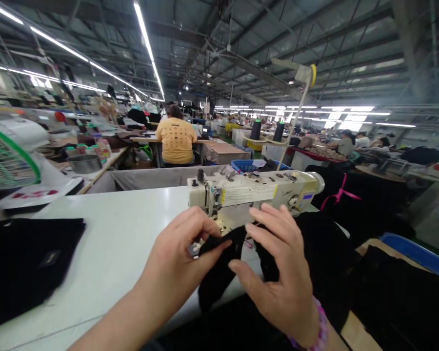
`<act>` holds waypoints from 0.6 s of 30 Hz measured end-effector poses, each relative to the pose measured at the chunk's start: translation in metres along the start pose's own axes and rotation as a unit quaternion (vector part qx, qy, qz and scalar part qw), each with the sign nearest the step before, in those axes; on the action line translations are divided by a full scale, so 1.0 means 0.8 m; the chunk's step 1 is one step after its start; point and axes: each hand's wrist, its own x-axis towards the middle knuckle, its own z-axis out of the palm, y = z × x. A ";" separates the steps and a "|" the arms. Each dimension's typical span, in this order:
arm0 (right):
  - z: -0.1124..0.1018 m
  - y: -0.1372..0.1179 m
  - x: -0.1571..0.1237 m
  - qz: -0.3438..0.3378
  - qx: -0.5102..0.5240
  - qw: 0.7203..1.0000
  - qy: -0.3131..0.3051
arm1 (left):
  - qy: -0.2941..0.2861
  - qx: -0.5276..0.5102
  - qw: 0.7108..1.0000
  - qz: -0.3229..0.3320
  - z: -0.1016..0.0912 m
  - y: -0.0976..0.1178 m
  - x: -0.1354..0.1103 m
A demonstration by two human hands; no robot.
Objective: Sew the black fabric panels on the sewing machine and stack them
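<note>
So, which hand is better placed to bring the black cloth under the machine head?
Probably the left hand: it pinches the black cloth just below the head of the sewing machine. The right hand touches it farther right.

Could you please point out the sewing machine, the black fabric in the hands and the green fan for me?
sewing machine (256, 193), head view, on its cream arm.
black fabric (237, 241), head view, on the pinched strip.
fan (7, 163), head view, on its green guard.

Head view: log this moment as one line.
left hand: pinches black fabric | right hand: on same fabric, grip unclear | sewing machine: behind hands | black pile: left on table
</note>
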 end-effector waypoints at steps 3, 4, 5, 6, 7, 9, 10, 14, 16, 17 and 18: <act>0.020 -0.010 0.017 -0.021 0.075 0.996 -0.043 | -0.009 0.017 1.000 -0.010 -0.006 -0.001 -0.005; 0.028 -0.011 0.020 -0.022 0.086 0.995 -0.043 | -0.001 0.021 0.999 -0.024 -0.005 -0.004 -0.008; 0.035 -0.012 0.022 -0.018 0.091 0.995 -0.038 | 0.008 0.024 0.999 -0.042 -0.005 -0.008 -0.013; 0.041 -0.012 0.022 -0.010 0.093 0.995 -0.030 | 0.016 0.022 0.998 -0.059 -0.004 -0.012 -0.018; 0.045 -0.011 0.021 0.001 0.094 0.995 -0.020 | 0.019 0.016 0.997 -0.074 -0.004 -0.016 -0.023; 0.051 -0.007 0.015 0.018 0.106 0.994 -0.018 | 0.013 -0.002 0.995 -0.096 -0.004 -0.023 -0.034; 0.053 -0.006 0.012 0.025 0.116 0.992 -0.028 | 0.014 -0.008 0.995 -0.098 -0.004 -0.025 -0.039; 0.055 -0.001 0.001 0.105 0.185 0.970 -0.120 | 0.069 0.020 0.997 -0.030 -0.002 -0.029 -0.057; 0.056 0.000 -0.001 0.153 0.233 0.948 -0.152 | 0.097 0.047 0.994 0.015 0.002 -0.030 -0.064; 0.056 0.000 -0.001 0.172 0.257 0.938 -0.155 | 0.103 0.058 0.992 0.031 0.003 -0.031 -0.066; 0.057 0.000 0.000 0.188 0.279 0.930 -0.151 | 0.107 0.066 0.991 0.041 0.005 -0.031 -0.068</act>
